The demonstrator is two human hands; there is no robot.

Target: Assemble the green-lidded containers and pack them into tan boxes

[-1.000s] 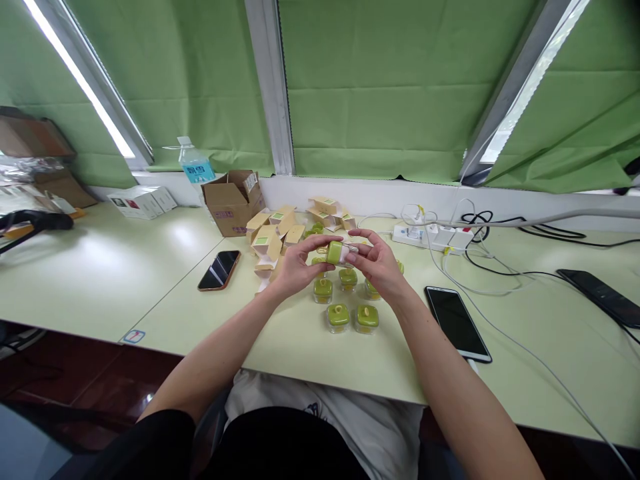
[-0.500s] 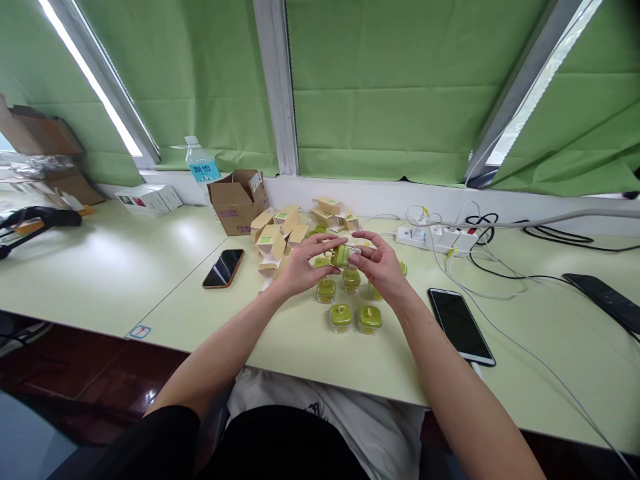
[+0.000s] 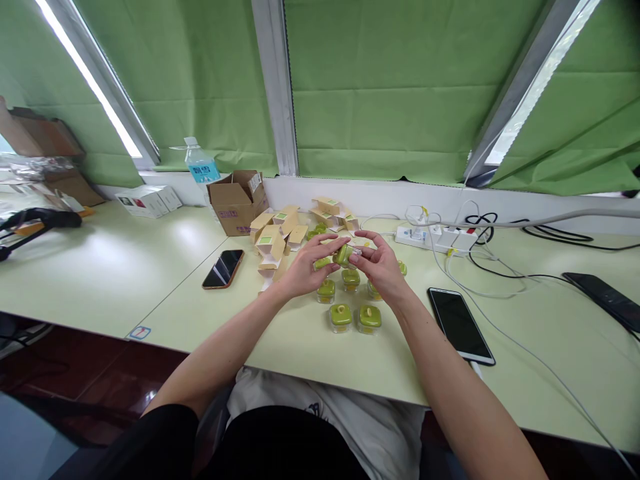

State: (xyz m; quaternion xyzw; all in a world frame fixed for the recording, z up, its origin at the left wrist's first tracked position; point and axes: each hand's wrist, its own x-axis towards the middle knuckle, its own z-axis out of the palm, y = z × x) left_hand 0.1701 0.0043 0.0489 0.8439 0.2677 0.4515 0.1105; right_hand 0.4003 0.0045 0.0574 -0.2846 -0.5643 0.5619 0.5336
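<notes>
Between my two hands, above the table, is a small clear jar with a green lid (image 3: 343,256), held tilted with its lid toward the left. My left hand (image 3: 311,267) has its fingers closed on the lid side. The fingers and thumb of my right hand (image 3: 376,263) grip the clear body. Below and around them stand several similar green-lidded jars, among them a front left jar (image 3: 341,319) and a front right jar (image 3: 369,320). Others are partly hidden behind my hands. Several small opened cartons (image 3: 271,244) lie just beyond my left hand.
A brown cardboard box (image 3: 235,203) and a water bottle (image 3: 201,163) stand at the back left. One phone (image 3: 223,269) lies left, another phone (image 3: 460,323) right with a cable attached. Behind it are a power strip (image 3: 437,238) and tangled cords.
The held jar has tilted a little more, its lid turning down to the left. Both hands keep nearly the same place; the jars on the table have not moved.
</notes>
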